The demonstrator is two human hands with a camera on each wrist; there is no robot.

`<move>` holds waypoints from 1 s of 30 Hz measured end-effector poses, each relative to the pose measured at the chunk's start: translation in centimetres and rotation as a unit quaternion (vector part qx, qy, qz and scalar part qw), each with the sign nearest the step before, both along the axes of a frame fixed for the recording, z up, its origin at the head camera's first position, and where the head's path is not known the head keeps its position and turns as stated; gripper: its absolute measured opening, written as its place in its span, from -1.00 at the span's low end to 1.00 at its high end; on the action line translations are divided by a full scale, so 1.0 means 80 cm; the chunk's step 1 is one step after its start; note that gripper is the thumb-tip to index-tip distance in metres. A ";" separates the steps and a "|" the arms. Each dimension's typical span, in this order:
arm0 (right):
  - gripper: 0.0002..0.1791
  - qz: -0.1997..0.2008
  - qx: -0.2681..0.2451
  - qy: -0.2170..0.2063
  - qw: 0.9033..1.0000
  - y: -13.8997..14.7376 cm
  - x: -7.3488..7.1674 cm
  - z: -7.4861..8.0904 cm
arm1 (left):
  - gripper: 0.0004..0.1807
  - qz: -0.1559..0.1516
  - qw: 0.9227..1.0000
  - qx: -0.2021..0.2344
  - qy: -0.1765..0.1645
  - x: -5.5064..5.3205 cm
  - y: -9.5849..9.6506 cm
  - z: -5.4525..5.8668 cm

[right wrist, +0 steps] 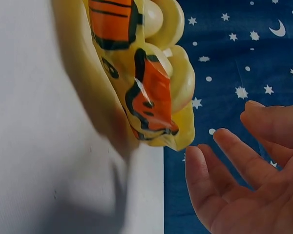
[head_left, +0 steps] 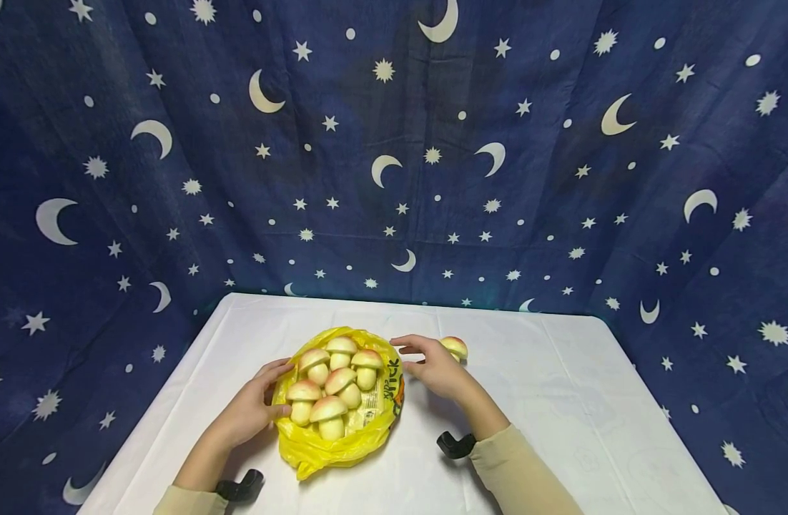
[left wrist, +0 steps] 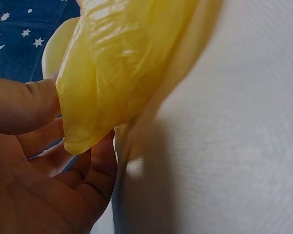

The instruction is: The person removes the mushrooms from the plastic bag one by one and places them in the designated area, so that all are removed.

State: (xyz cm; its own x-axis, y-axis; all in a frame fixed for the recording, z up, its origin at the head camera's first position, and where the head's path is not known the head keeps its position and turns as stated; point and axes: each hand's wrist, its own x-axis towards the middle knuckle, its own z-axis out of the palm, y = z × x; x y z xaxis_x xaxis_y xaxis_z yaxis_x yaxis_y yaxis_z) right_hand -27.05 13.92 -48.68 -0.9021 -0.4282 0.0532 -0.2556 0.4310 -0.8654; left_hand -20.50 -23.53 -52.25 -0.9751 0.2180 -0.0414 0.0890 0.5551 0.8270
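Note:
A yellow plastic bag (head_left: 317,455) with dark lettering and an orange print stands on the table, its mouth spread wide. Several mushrooms (head_left: 340,381) with pale stems and reddish-cream caps lie inside it. At the bag's left side, my left hand (head_left: 244,411) holds the rim between thumb and fingers; the left wrist view shows the yellow film (left wrist: 122,63) between them. My right hand (head_left: 437,366) is beside the bag's right rim with fingers spread, and the right wrist view shows a gap between its fingertips and the bag. Another mushroom (head_left: 455,347) lies just beyond the right hand, partly hidden by it.
A white cloth covers the table (head_left: 548,400). Dark blue curtains (head_left: 394,193) with moons and stars hang behind it and along both sides. Black curved pieces (head_left: 241,488) are at both wrists, near beige sleeves (head_left: 523,472).

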 end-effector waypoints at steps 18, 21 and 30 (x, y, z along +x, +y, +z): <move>-0.51 0.000 -0.003 0.003 1.000 -0.022 0.004 -0.003 | -0.15 -0.007 1.000 0.006 -0.006 -0.004 -0.003 -0.004; -0.51 -0.001 -0.004 0.001 1.000 -0.026 0.005 -0.003 | -0.15 -0.008 1.000 0.007 -0.001 -0.003 -0.003 -0.003; -0.52 -0.022 -0.001 -0.008 1.000 -0.035 0.006 -0.010 | -0.16 -0.008 1.000 -0.001 0.016 -0.003 -0.004 -0.004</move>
